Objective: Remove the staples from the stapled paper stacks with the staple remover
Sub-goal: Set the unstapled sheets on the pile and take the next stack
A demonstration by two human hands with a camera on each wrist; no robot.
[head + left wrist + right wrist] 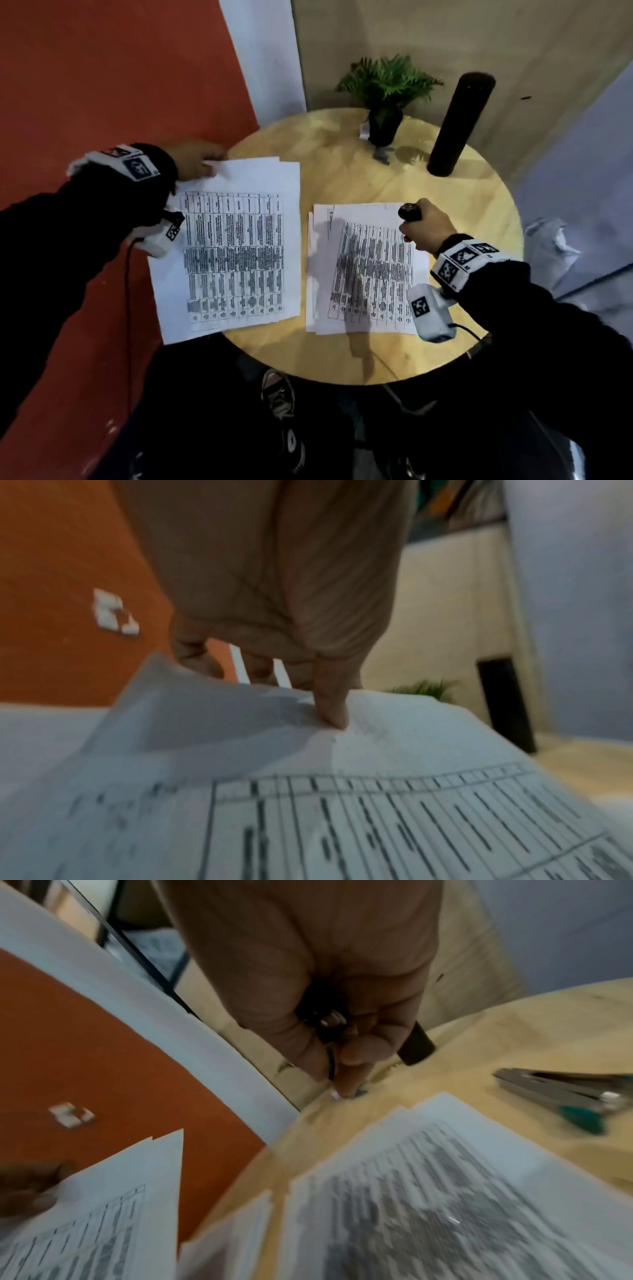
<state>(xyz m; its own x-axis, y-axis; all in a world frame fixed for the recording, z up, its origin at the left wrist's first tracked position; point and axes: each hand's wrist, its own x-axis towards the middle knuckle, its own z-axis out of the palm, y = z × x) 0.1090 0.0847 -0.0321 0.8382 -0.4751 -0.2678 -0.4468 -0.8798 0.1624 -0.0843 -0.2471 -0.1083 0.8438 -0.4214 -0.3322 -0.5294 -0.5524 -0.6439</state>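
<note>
On the round table [342, 356] lie two paper stacks, side by side and a little apart; the left stack [236, 246] hangs partly over the table edge. The left hand [197, 161] pinches its far corner, thumb on top; the right hand [424, 226] is curled tight round the staple remover [409, 211], over the far corner of the right stack [363, 267]. Paper is thin, bendy and tears easily, I think; best to hold it right by the corner. No staple can be made out.
</note>
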